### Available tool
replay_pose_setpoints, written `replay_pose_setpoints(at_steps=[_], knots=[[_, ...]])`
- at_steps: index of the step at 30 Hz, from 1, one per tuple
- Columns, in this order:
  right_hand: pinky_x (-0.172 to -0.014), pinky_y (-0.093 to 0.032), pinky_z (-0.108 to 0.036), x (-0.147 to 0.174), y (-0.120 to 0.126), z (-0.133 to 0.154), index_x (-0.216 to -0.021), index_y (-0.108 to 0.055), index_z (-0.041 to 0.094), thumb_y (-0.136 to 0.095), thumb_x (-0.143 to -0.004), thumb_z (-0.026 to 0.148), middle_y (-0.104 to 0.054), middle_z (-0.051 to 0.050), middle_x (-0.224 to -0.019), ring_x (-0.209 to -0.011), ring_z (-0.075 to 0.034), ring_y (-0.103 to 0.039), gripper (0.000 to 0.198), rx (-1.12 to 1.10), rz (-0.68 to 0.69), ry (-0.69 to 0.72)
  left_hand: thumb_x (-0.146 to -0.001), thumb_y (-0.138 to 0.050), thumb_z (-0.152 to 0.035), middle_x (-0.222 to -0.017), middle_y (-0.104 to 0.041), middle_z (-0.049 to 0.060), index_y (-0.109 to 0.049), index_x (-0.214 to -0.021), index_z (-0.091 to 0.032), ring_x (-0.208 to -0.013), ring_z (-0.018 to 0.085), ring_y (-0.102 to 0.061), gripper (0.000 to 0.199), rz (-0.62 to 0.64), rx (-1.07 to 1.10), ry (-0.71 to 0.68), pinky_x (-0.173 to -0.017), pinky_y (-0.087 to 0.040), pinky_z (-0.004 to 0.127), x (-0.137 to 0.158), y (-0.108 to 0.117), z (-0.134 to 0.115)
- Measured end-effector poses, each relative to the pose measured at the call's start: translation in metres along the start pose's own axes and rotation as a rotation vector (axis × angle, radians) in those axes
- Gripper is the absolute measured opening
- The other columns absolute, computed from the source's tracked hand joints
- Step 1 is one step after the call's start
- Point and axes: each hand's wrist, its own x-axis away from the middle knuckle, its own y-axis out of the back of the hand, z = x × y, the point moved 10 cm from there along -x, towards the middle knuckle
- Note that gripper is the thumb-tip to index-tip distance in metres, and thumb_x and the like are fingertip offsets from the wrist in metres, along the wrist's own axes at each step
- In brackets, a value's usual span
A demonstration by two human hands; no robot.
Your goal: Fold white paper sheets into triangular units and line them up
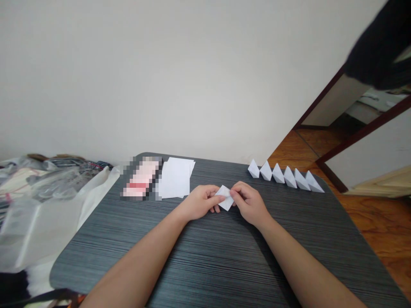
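Between my two hands is a small folded white paper point(225, 204), diamond-shaped from this side. My left hand point(204, 202) grips its left side, thumb lying across the front and fingers behind. With thumb and forefinger, my right hand point(248, 202) pinches its upper right edge. Both hands are just above the dark table. To the right stand several folded white paper shapes point(278, 174) with pointed tops, lined up in a slanting row. Left of my hands lies a small stack of flat white paper sheets point(175, 177).
The dark wood-grain table point(205, 265) has rounded corners and sits against a pale wall point(180, 77). A pixelated pinkish rectangular item point(141, 177) lies left of the sheets. Plastic bags and cloth point(54, 192) are heaped beside the table's left edge. Wooden floor point(379, 218) shows at right.
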Motion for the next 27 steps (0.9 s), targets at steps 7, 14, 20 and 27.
replay_pose_setpoints(at_steps=[7, 14, 20, 27], knots=[[-0.061, -0.042, -0.028, 0.000, -0.002, -0.003, -0.079, -0.058, 0.019, -0.048, -0.088, 0.025, -0.055, -0.003, -0.074, -0.062, -0.014, -0.052, 0.014, -0.028, 0.011, -0.015, -0.085, -0.047, -0.035, -0.064, -0.060, 0.001, -0.058, -0.084, -0.013, -0.056, 0.010, -0.057, 0.025, -0.017, -0.001, 0.002, -0.052, -0.045, 0.020, 0.001, 0.002, -0.001], [-0.056, -0.043, -0.026, 0.002, -0.004, -0.010, -0.083, -0.057, 0.019, -0.048, -0.088, 0.026, -0.055, -0.002, -0.075, -0.058, -0.012, -0.052, 0.012, -0.067, 0.010, -0.053, -0.086, -0.045, -0.036, -0.062, -0.060, 0.001, -0.058, -0.083, -0.014, -0.054, 0.010, -0.058, 0.026, -0.025, -0.030, 0.000, -0.051, -0.044, 0.020, 0.000, 0.003, 0.002], [-0.054, -0.044, -0.026, 0.004, -0.007, -0.018, -0.090, -0.056, 0.020, -0.048, -0.088, 0.027, -0.055, -0.001, -0.076, -0.056, -0.012, -0.054, 0.010, -0.126, 0.008, -0.104, -0.087, -0.043, -0.039, -0.062, -0.061, 0.001, -0.058, -0.084, -0.014, -0.054, 0.011, -0.058, 0.029, -0.037, -0.048, 0.012, -0.052, -0.044, 0.020, 0.001, 0.003, 0.003], [-0.054, -0.045, -0.025, 0.004, -0.009, -0.019, -0.092, -0.056, 0.020, -0.049, -0.087, 0.027, -0.057, -0.001, -0.075, -0.056, -0.012, -0.055, 0.011, -0.153, 0.017, -0.116, -0.086, -0.043, -0.043, -0.060, -0.061, 0.002, -0.059, -0.086, -0.013, -0.054, 0.011, -0.058, 0.034, -0.061, -0.062, 0.037, -0.052, -0.044, 0.020, 0.001, 0.006, 0.007]])
